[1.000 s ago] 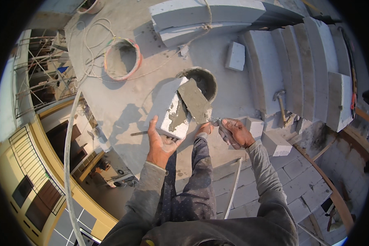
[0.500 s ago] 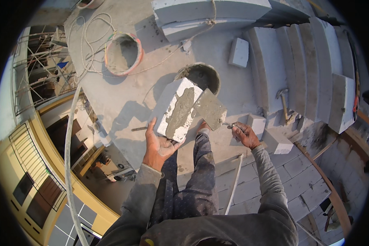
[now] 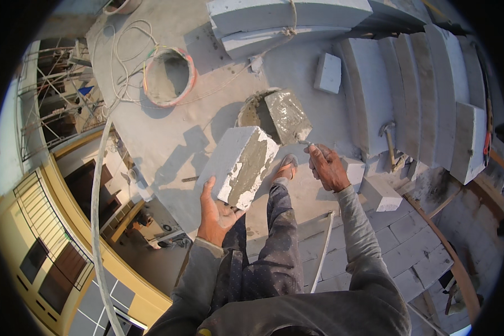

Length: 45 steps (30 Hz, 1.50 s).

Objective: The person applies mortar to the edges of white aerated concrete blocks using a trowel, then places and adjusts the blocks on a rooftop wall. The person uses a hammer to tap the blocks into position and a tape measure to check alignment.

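Observation:
My left hand (image 3: 218,217) grips the lower end of a white lightweight block (image 3: 225,158), thumb on one side and fingers underneath. Grey mortar (image 3: 253,166) is smeared along the block's narrow face, with bare white at its edges. My right hand (image 3: 327,167) is closed round the handle of a trowel (image 3: 288,116). Its broad square blade looks wet with mortar and is over a round mortar bucket (image 3: 253,115). The blade covers the right part of that bucket. Block and blade are apart.
A second bucket (image 3: 191,78) with an orange rim stands farther left, near a coiled rope (image 3: 117,61). Large blocks (image 3: 369,95) line the right side, a hammer (image 3: 387,140) beside them. One small block (image 3: 327,73) lies alone. At left the floor edge drops toward a yellow building (image 3: 45,224).
The trowel has left the block's mortared face and moved up and away, over the bucket. My left hand has lowered and tilted the block slightly, toward me.

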Tool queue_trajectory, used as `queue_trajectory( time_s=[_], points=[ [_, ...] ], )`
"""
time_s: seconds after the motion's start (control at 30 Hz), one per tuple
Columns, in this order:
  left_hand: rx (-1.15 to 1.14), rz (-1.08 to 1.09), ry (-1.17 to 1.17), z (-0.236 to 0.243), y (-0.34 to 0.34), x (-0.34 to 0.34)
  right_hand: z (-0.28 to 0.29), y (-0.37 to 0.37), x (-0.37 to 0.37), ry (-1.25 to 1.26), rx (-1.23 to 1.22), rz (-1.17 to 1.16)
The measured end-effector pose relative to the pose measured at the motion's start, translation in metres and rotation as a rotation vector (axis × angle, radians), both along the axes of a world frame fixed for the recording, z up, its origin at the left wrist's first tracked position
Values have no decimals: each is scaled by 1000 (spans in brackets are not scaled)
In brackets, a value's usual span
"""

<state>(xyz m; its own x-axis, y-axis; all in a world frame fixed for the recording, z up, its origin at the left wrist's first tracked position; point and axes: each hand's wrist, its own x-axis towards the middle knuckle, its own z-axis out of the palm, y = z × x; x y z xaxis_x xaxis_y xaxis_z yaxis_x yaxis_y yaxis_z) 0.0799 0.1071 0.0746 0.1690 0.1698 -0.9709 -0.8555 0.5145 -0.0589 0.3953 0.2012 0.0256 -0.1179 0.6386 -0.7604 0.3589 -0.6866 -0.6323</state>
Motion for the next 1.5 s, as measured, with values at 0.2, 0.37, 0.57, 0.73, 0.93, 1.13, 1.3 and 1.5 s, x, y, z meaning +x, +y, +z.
queue_trajectory(
  time_s=[0.2,0.37,0.57,0.73,0.93,1.13,1.3,1.5],
  points=[
    [73,46,-11,-3,-19,-20,-90,20,4,-527,289,600],
    [103,55,138,-15,-33,-29,-225,72,-50,-771,107,911],
    [-16,208,181,-39,-47,-42,-289,78,-125,-775,67,701],
    [-47,270,169,-44,-57,-45,-298,82,-141,-709,34,761],
    [-28,281,189,-43,-61,-46,-307,68,-114,-560,106,612],
    [30,263,129,-44,-49,-39,-266,34,-32,-22,44,302],
    [-65,445,-31,-34,-17,-28,-160,-12,-8,69,240,194],
    [-58,424,-83,-21,30,7,-37,-81,-23,-9,839,268]
  ],
)
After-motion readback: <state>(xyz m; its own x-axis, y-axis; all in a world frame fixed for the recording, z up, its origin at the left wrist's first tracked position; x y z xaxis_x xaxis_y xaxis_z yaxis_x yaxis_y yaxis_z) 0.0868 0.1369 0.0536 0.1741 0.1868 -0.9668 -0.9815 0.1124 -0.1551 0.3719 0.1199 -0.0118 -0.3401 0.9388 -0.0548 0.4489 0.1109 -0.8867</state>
